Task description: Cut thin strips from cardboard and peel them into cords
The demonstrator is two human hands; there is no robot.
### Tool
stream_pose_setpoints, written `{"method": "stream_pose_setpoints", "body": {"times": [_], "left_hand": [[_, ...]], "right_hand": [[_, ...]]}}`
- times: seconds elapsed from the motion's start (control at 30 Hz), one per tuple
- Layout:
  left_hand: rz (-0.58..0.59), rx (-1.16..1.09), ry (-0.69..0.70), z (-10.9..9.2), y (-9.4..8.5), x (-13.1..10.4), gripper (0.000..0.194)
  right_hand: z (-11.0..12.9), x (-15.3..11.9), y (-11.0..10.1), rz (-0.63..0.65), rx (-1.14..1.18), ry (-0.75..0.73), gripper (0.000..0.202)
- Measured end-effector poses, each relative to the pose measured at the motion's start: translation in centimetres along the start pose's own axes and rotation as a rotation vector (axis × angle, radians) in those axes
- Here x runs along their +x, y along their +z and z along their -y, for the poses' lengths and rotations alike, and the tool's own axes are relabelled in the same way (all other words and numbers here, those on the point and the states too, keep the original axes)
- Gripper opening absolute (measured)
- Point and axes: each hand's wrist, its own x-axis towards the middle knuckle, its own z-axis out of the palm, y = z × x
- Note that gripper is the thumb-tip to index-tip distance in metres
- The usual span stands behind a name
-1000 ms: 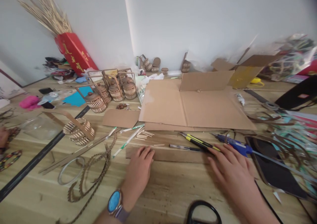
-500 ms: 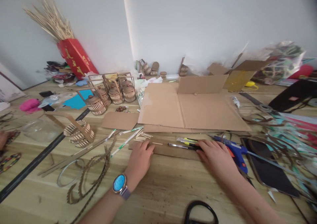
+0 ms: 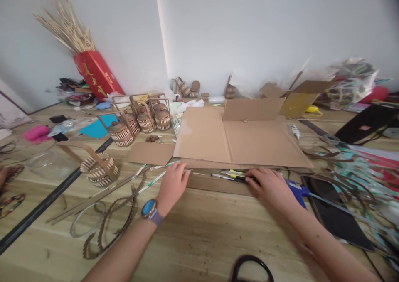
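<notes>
My left hand (image 3: 173, 181), with a watch (image 3: 149, 208) on its wrist, is curled over the left end of a narrow cardboard strip (image 3: 218, 185). It covers most of the short pale sticks there; one thin stick (image 3: 198, 173) shows beside its fingertips. At the strip's right end, my right hand (image 3: 269, 185) has its fingers bent over the edge, its grip partly hidden. A pen (image 3: 222, 177) and a yellow-and-black utility knife (image 3: 233, 173) lie on the strip, their rear ends by my right fingers. A blue glue gun (image 3: 297, 192) sits partly under my right forearm.
Behind the strip lies a large flattened cardboard box (image 3: 255, 143). Lidded woven baskets (image 3: 146, 120) and an open basket (image 3: 99, 169) stand left. Coiled brown strips (image 3: 116, 224) are near my left arm. A black tablet (image 3: 339, 215) and black scissor handle (image 3: 252, 267) lie right and front. Another person's hand (image 3: 3, 176) shows far left.
Both hands have moved forward, and the cardboard strip with the pen and knife has shifted away from me, closer to the flattened box. My left hand now covers the short sticks.
</notes>
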Motion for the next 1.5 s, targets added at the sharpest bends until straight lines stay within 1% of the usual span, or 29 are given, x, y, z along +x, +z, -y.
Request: {"method": "stream_pose_setpoints", "body": {"times": [0.07, 0.13, 0.23, 0.3, 0.4, 0.47, 0.53, 0.6, 0.7, 0.83, 1.0, 1.1, 1.3, 1.4, 1.5], "left_hand": [[-0.066, -0.083, -0.101, 0.8, -0.9, 2.2, 0.029], [-0.103, -0.182, -0.224, 1.7, -1.5, 4.4, 0.025], [-0.089, -0.37, -0.377, 2.6, -1.8, 7.1, 0.018], [-0.058, -0.503, -0.445, 2.7, -1.9, 8.1, 0.022], [-0.012, -0.695, -0.533, 1.9, -2.0, 9.2, 0.031], [0.018, -0.824, -0.575, 0.9, -2.1, 9.7, 0.026], [0.047, -0.947, -0.596, -0.3, -2.3, 10.1, 0.016], [0.07, -1.051, -0.606, -1.5, -2.6, 10.3, 0.011], [0.072, -1.164, -0.615, -2.8, -3.3, 10.1, 0.012], [0.047, -1.269, -0.633, -3.7, -4.5, 9.7, 0.018], [0.014, -1.364, -0.663, -4.4, -6.3, 8.7, 0.021], [-0.009, -1.408, -0.666, -4.3, -7.6, 7.4, 0.021], [-0.061, -1.46, -0.702, -3.2, -10.6, 4.4, 0.029], [-0.079, -1.496, -0.759, -3.2, -11.9, 3.2, 0.028], [-0.108, -1.513, -0.812, -3.4, -12.9, 2.2, 0.028]], "right_hand": [[-0.1, -0.1, -0.5, 0.018, 0.016, -0.013, 0.027], [0.4, -0.3, -0.7, 0.046, 0.036, -0.051, 0.026], [2.1, -1.0, -0.5, 0.088, 0.064, -0.126, 0.025], [3.3, -1.5, -0.1, 0.107, 0.07, -0.161, 0.022], [4.5, -2.0, 0.6, 0.113, 0.064, -0.172, 0.022], [4.7, -2.1, 0.9, 0.108, 0.06, -0.165, 0.025], [4.6, -2.2, 1.1, 0.107, 0.064, -0.16, 0.028], [4.4, -2.1, 1.3, 0.114, 0.075, -0.158, 0.028], [4.1, -2.0, 1.6, 0.131, 0.094, -0.141, 0.027], [3.8, -1.4, 1.7, 0.176, 0.123, -0.117, 0.028], [3.5, -0.4, 0.6, 0.272, 0.191, -0.133, 0.028], [3.8, -0.4, -0.3, 0.314, 0.246, -0.117, 0.023], [5.0, -1.5, -1.4, 0.339, 0.354, 0.002, 0.021], [5.5, -1.8, -1.8, 0.36, 0.426, 0.019, 0.023], [5.8, -2.3, -2.4, 0.346, 0.47, 0.033, 0.029]]}}
